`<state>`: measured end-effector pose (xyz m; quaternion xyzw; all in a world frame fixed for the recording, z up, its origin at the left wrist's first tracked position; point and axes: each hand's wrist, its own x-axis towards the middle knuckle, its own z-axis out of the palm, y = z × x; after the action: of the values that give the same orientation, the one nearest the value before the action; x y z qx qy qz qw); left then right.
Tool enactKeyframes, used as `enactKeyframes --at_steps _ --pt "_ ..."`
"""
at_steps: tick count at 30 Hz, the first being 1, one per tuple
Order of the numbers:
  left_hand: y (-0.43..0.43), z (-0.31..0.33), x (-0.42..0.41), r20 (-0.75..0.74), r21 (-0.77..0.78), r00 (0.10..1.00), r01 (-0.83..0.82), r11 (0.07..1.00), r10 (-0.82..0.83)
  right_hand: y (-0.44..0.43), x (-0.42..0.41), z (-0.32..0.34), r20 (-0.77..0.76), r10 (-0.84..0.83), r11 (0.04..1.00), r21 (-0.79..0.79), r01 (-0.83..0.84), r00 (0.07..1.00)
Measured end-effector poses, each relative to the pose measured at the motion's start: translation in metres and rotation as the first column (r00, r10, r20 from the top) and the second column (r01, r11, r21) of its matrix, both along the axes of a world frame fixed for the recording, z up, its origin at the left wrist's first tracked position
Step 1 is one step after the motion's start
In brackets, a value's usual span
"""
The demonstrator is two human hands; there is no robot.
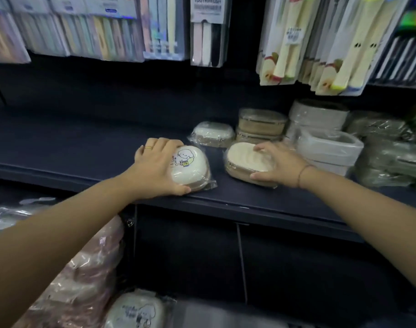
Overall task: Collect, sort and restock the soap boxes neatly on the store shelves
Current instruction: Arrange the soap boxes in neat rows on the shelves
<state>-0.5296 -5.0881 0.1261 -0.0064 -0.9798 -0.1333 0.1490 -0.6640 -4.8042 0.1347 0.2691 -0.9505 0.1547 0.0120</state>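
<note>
On shelf (79,150), left hand (154,168) clasps cartoon box (191,168), right hand (281,165) clasps plain box (243,159)

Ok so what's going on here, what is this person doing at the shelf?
A person is stocking wrapped soap boxes on a dark shelf. The left hand grips a cartoon-printed soap box near the shelf's front edge, and the right hand grips a plain cream soap box beside it. Both appear to rest on the shelf. Stacked boxes stand behind and to the right, and another printed box lies lower down.
</note>
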Motion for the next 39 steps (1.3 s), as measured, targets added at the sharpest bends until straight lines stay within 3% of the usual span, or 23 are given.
enactKeyframes --at_steps 7,17,19,21,24,27,30,33,36,39 --pt "-0.023 -0.018 -0.034 0.012 0.173 0.981 0.191 0.966 -0.196 -0.006 -0.045 -0.002 -0.06 -0.019 0.987 0.158 0.028 0.998" --pt "-0.042 -0.021 -0.039 0.012 0.271 0.969 0.233 0.934 -0.246 -0.019 -0.022 -0.019 -0.24 -0.185 0.977 0.06 0.205 0.953" --pt "-0.055 -0.021 -0.033 0.037 0.248 0.976 0.2 0.948 -0.216 -0.036 0.001 -0.012 -0.274 -0.142 0.99 -0.057 0.131 0.951" --pt "-0.076 -0.024 -0.026 0.095 0.179 0.982 0.142 0.973 -0.161 -0.064 0.031 -0.005 -0.25 0.005 0.989 -0.143 -0.042 0.968" --pt "-0.111 -0.032 -0.018 0.256 0.025 0.963 0.079 0.997 -0.083 -0.111 0.053 -0.008 -0.137 0.191 0.976 -0.078 -0.203 0.972" --pt "-0.125 -0.033 -0.014 0.407 -0.048 0.912 0.083 0.995 -0.057 -0.145 0.044 -0.014 0.024 0.178 0.984 0.008 -0.178 0.984" --pt "-0.123 -0.034 -0.013 0.427 -0.086 0.903 0.094 0.992 -0.048 -0.16 0.031 -0.016 0.125 0.15 0.989 -0.01 -0.15 0.981" --pt "-0.123 -0.037 -0.014 0.414 -0.1 0.91 0.088 0.991 -0.039 -0.162 0.017 -0.007 0.025 0.1 0.995 -0.011 -0.1 0.995" --pt "-0.124 -0.04 -0.015 0.395 -0.084 0.917 0.092 0.992 -0.051 -0.161 -0.02 0.012 -0.132 -0.03 0.988 -0.157 0.009 0.991" --pt "-0.124 -0.04 -0.017 0.388 -0.071 0.92 0.093 0.993 -0.059 -0.16 -0.059 0.026 -0.139 -0.153 0.976 -0.179 0.127 0.979"
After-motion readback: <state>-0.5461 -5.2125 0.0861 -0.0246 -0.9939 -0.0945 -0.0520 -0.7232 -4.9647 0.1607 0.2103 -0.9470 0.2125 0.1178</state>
